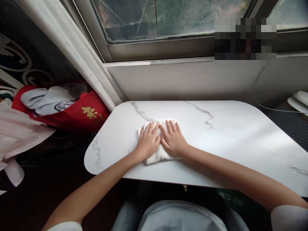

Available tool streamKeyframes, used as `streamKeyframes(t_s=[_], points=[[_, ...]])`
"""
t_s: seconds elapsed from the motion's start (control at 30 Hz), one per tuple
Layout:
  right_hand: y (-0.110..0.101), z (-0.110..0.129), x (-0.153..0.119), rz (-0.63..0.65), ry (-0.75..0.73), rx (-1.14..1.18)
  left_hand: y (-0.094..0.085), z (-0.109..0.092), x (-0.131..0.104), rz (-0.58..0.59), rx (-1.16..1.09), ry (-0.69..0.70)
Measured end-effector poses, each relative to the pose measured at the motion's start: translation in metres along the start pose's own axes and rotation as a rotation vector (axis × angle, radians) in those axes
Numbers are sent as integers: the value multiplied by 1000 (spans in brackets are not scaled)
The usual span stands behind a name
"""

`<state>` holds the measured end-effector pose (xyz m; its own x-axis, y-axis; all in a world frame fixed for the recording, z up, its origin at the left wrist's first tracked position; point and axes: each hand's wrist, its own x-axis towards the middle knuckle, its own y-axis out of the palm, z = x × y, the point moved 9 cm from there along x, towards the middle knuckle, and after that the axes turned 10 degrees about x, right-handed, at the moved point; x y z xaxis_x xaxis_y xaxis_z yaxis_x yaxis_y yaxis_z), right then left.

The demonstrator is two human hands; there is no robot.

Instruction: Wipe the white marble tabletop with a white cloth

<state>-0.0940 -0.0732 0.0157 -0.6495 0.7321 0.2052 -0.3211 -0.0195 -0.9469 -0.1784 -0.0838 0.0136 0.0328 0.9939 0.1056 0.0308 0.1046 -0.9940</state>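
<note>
My left hand (149, 141) and right hand (173, 138) lie flat, fingers extended, gripping nothing, on the left and right halves of the white cloth (157, 156), whose long axis I can't tell. Beneath the cloth is the table (231, 128); beyond it, a window (178, 19).

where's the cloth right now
In the head view, the cloth lies on the white table, left of the picture's right-hand half for the most part, flat beneath the left hand and right hand.
</note>
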Motion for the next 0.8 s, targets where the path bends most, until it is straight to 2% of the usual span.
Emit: streamKeyframes(t_s=[0.13,0.2,0.3,0.37,0.63,0.8], points=[[6,-15,58,-13,-4,4,12,34,54,110,-42,-111],[7,-23,84,-32,12,11,11,47,79,76,-60,-134],[10,-36,118,-45,35,33,6,60,109,-39,-58,-152],[13,-46,137,-34,33,50,8,66,127,-59,-61,-158],[15,-80,185,-51,40,51,16,78,184,-97,-56,-155],[18,-88,198,-28,86,35,18,82,201,-64,8,-150]])
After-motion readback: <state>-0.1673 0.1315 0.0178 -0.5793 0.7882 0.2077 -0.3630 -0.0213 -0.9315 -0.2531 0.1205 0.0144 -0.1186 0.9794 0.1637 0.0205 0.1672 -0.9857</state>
